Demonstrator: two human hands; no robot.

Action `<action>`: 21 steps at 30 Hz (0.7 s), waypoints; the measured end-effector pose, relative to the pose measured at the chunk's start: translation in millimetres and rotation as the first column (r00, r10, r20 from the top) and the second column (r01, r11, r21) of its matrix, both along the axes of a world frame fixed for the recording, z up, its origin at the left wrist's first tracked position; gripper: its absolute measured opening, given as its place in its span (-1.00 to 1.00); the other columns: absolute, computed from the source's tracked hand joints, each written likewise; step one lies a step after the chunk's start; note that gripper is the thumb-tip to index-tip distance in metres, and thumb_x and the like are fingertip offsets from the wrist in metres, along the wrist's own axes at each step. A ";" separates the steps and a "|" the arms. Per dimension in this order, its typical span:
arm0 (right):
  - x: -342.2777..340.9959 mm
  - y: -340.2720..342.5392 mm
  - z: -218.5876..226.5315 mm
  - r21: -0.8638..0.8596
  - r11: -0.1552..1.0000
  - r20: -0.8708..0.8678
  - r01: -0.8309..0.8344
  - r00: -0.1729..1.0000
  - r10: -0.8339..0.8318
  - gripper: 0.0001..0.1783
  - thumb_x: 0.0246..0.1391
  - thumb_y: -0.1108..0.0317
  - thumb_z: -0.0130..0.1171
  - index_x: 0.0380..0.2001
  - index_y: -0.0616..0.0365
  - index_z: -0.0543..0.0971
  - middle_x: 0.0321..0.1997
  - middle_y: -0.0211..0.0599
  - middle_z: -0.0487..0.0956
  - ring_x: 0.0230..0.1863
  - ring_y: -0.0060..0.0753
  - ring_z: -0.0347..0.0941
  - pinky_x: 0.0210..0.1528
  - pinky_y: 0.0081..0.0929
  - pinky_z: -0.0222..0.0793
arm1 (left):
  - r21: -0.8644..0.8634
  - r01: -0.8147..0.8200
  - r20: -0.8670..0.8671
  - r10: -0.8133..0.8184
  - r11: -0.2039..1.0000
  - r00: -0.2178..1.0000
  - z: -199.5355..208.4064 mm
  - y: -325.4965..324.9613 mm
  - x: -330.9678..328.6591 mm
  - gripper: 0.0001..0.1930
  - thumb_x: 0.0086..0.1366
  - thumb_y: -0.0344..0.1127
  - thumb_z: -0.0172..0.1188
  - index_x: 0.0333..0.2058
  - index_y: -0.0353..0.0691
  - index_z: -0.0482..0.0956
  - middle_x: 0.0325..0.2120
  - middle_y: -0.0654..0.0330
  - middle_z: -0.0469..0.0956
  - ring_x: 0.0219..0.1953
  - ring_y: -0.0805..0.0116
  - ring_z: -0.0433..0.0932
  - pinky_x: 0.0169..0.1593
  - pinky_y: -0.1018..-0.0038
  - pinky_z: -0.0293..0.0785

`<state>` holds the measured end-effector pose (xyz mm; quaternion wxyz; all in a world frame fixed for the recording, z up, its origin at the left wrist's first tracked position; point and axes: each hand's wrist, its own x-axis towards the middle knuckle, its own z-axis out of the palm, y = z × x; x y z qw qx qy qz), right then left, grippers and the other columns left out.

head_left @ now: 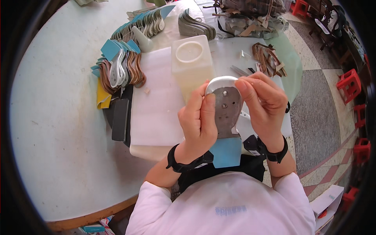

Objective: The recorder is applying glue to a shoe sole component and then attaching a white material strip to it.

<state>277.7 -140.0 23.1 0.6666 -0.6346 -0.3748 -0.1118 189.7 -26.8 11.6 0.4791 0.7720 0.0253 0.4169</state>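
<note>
Between my two hands is a shoe insole [227, 113] with a grey underside, a white wrapped rim at the rounded heel end and a light blue flap pointing toward my body. My left hand [199, 119] is closed on its left edge, the thumb pressed flat on the grey face. At the upper right edge my right hand [267, 105] pinches the white rim between thumb and curled fingers. Just beyond the insole stands a pale, translucent square plastic container [192, 72]. A pair of scissors [239, 71] lies partly hidden behind my right hand.
Stacked insoles [119, 68] and a dark phone [120, 119] are at the left, with a white bottle-shaped piece [142, 40] farther back. More insoles [196, 25] sit behind the container. Brown strips [268, 58] and a bag of scraps [250, 19] lie at right. Red stools [349, 86] stand beyond.
</note>
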 end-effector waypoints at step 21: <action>-25.2 -17.4 -29.4 -0.096 0.992 0.054 -0.081 0.995 0.086 -0.84 -0.13 0.52 0.29 -0.38 0.23 0.64 -0.58 -0.33 0.46 -0.62 -0.55 0.30 -0.62 -0.62 0.15 | -0.214 -0.011 0.118 0.037 0.977 0.992 4.2 -2.6 -1.9 -0.78 0.35 -0.38 -0.07 -0.18 -0.39 0.49 -0.52 0.31 0.50 -0.46 0.67 0.32 -0.39 0.69 0.28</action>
